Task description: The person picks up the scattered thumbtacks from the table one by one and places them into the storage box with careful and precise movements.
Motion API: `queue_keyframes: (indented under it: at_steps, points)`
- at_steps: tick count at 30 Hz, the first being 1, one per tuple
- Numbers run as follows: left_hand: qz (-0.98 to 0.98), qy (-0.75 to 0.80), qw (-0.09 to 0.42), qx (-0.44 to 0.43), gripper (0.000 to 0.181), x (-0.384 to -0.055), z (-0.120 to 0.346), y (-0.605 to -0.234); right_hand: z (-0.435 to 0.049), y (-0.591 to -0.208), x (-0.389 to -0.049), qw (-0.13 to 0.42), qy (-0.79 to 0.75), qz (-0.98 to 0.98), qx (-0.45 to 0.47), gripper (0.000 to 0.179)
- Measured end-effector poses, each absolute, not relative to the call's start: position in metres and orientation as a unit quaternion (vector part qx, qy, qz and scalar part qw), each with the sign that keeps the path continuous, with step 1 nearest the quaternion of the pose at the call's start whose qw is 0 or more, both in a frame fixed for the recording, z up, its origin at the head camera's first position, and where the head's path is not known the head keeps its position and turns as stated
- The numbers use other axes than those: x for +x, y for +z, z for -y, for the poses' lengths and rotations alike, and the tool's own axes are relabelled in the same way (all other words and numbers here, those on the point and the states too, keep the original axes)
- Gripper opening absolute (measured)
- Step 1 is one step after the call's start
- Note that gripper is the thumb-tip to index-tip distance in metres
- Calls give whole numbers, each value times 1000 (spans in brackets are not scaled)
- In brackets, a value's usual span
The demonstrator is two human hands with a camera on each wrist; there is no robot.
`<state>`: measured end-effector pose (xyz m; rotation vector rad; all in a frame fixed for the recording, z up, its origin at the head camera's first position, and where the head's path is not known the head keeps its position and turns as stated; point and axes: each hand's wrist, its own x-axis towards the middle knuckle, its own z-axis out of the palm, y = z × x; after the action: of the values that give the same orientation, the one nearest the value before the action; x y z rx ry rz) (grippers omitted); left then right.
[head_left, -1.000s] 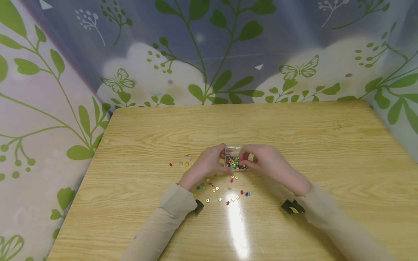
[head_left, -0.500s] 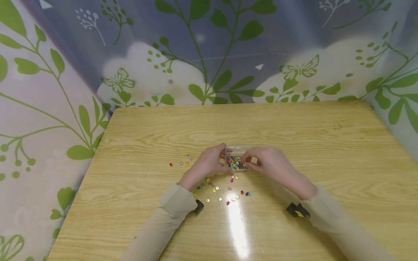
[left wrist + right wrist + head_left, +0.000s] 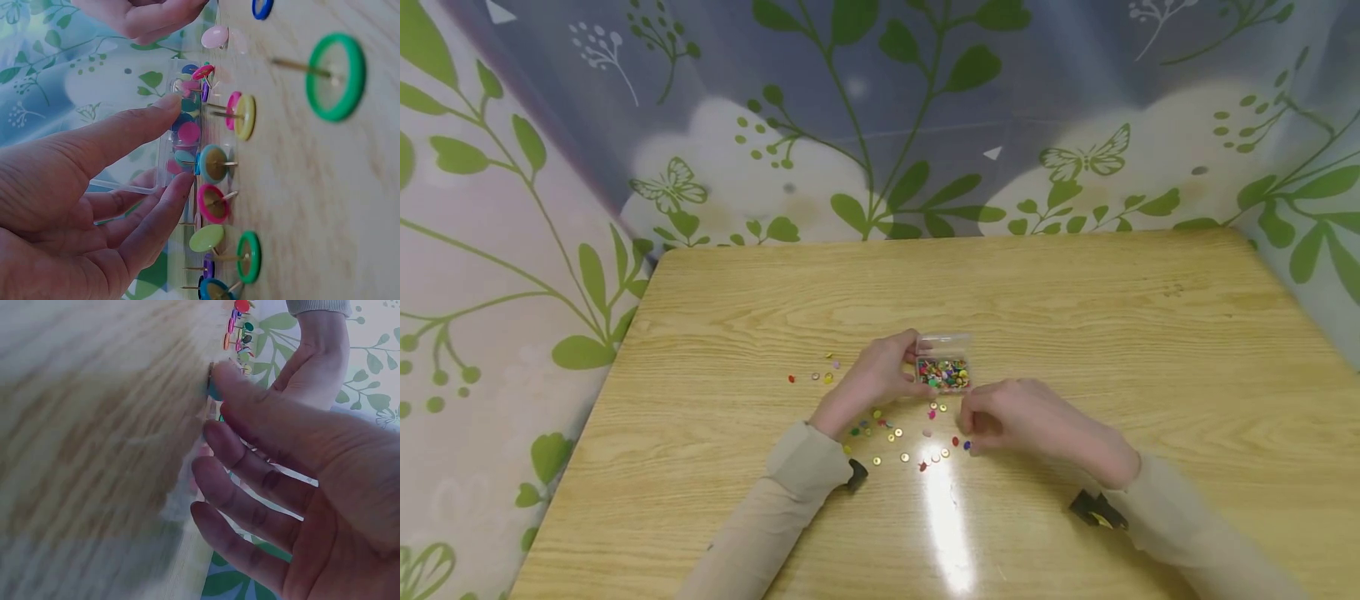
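A clear plastic box [image 3: 943, 379], its lid raised, holds many coloured thumbtacks. My left hand [image 3: 880, 371] grips its left side, with the thumb [image 3: 153, 119] at the front and other fingers behind the lid. My right hand [image 3: 1030, 421] is low on the table, to the right of and nearer than the box. In the right wrist view, thumb and index finger meet around a light blue thumbtack [image 3: 214, 390], while the remaining fingers stay loosely bent. A dark blue thumbtack [image 3: 967, 445] and a red thumbtack [image 3: 956, 441] lie just left of those fingertips.
Loose thumbtacks [image 3: 898, 432] lie scattered in front of the box, some with points up. A smaller group [image 3: 828, 377] lies left of the left hand. The wooden table [image 3: 1075, 300] meets a leaf-patterned curtain [image 3: 925, 125] at the back.
My right hand has left the box and come down toward me, to the tacks on the table. The light blue tack is now covered by its fingers in the head view. The left hand keeps its place.
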<state>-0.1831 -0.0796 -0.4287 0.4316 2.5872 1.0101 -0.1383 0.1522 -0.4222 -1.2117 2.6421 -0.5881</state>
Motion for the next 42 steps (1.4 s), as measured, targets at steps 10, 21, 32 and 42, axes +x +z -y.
queue_keyframes:
  at_steps: [10, 21, 32, 42]
  points:
    - [-903, 365, 169, 149, 54, -183, 79, -429, -158, -425, -142, 74, -217, -886, -404, 18]
    - [-904, 364, 165, 151, 56, -184, 80, -429, -154, -417, -158, -1, -212, -914, -347, 10]
    - [-902, 367, 169, 154, 57, -183, 80, -428, -135, -412, -168, -50, -220, -930, -292, 9]
    - [-907, 356, 167, 153, 57, -183, 80, -428, -134, -411, -170, -84, -231, -927, -282, 7]
